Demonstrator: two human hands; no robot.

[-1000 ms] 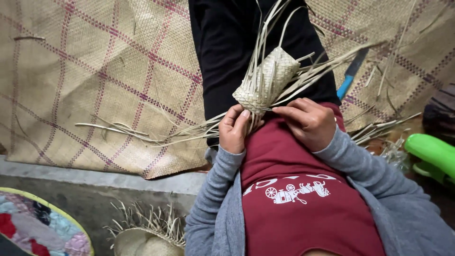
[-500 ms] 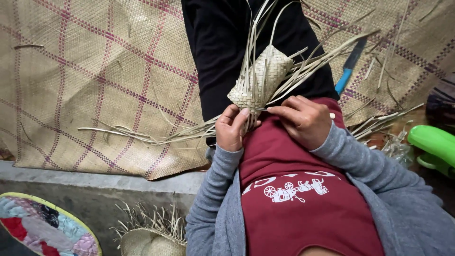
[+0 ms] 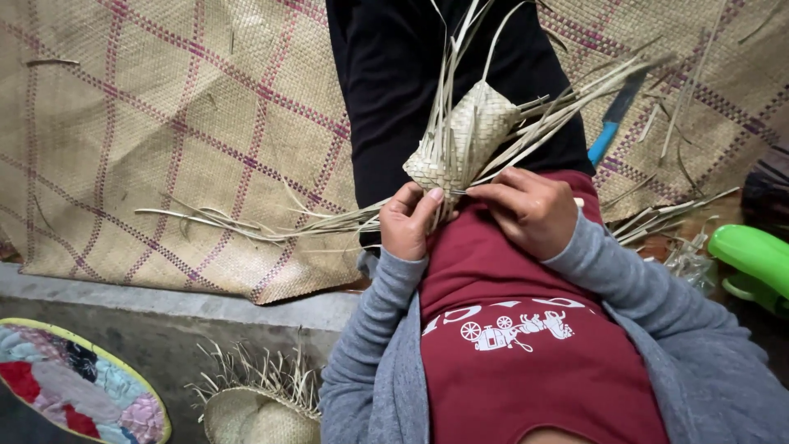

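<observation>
Weaving in hand, by the look of it: small plaited straw pouch point(image 3: 464, 136) held up just above the maroon shirt point(image 3: 526, 345), loose strips fanning out of its top and sides. Left hand point(image 3: 408, 220) closed on the pouch's lower corner, thumb pressed against the weave; right hand point(image 3: 530, 210) just right of the pouch, fingers pinched narrow on one thin strip (a needle-like tool may sit there, too small to tell). Probably mid-tuck, calling next for a firm hold and a steady pull through the plait. Left of the pouch, checked woven mat point(image 3: 164, 131); lower right, green plastic object point(image 3: 752, 259); upper right, blue-handled tool point(image 3: 612, 123). White carriage print on the shirt, below the pouch; no packages or signs visible.
</observation>
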